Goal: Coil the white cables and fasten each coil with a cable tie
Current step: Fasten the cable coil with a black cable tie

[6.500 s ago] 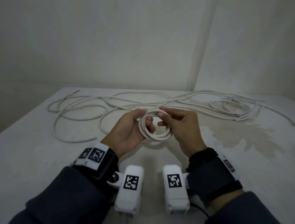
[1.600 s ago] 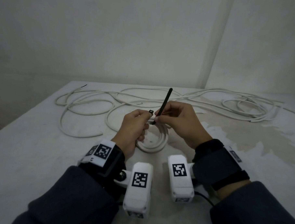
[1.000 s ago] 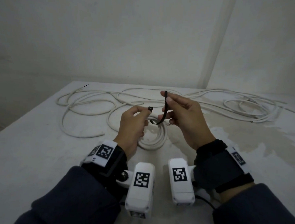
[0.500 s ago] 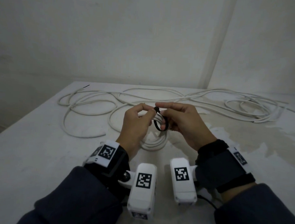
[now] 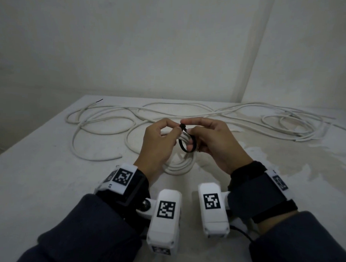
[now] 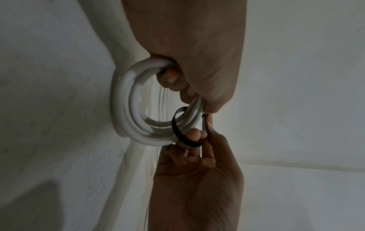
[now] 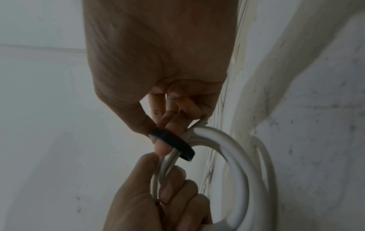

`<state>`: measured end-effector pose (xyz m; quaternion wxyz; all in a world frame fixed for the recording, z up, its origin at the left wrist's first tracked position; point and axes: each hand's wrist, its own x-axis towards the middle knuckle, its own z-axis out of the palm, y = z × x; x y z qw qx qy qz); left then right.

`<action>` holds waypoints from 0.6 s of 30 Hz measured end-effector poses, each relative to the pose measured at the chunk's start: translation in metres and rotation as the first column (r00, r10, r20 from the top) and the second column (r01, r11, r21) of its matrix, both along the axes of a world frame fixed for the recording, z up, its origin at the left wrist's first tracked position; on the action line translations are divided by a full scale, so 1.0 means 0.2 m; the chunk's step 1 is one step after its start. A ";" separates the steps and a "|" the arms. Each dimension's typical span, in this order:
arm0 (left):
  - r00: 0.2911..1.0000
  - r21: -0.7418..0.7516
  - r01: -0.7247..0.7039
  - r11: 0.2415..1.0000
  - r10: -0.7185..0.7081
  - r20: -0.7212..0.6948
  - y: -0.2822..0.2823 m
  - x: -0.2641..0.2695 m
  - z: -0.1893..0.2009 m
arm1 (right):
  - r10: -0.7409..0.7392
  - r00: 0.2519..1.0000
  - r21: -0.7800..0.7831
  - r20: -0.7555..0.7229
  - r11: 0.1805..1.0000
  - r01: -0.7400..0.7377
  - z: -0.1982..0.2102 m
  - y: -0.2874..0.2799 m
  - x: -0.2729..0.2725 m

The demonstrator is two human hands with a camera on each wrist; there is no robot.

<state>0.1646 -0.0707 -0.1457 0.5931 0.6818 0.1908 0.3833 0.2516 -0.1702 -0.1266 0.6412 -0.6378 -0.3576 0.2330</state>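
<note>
A small coil of white cable [image 5: 179,164] is held up just above the table between both hands. My left hand [image 5: 175,132] grips the coil's top strands, fingers curled through the ring [image 6: 126,106]. A black cable tie [image 5: 187,146] forms a loose loop around those strands. My right hand [image 5: 191,130] pinches the tie where its ends meet, with one finger inside the loop [image 6: 178,129]. The right wrist view shows the tie [image 7: 171,142] lying across the coil [image 7: 237,156] between thumb and fingers.
Long loose white cables [image 5: 109,124] sprawl over the far left of the white table [image 5: 37,174], and more cable loops [image 5: 287,126] lie at the far right. A stained patch [image 5: 286,155] marks the table's right side. Walls stand close behind.
The tie stood straight up in my right hand, then was bent over and closed into a loop around the coil's strands. Both hands have drawn close together at the coil's top.
</note>
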 end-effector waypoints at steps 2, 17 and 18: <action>1.000 0.039 -0.006 0.999 0.007 -0.007 0.00 0.00 0.00 | 0.000 1.000 0.005 0.002 1.000 0.000 0.00 0.00 0.00; 0.995 0.191 -0.090 0.977 0.096 -0.021 0.04 0.00 -0.02 | -0.026 0.996 0.035 0.090 0.999 0.023 0.02 -0.01 -0.01; 0.995 0.196 -0.094 0.976 0.099 -0.015 0.04 0.00 -0.02 | -0.034 0.996 0.045 0.088 0.999 0.030 0.02 -0.01 -0.01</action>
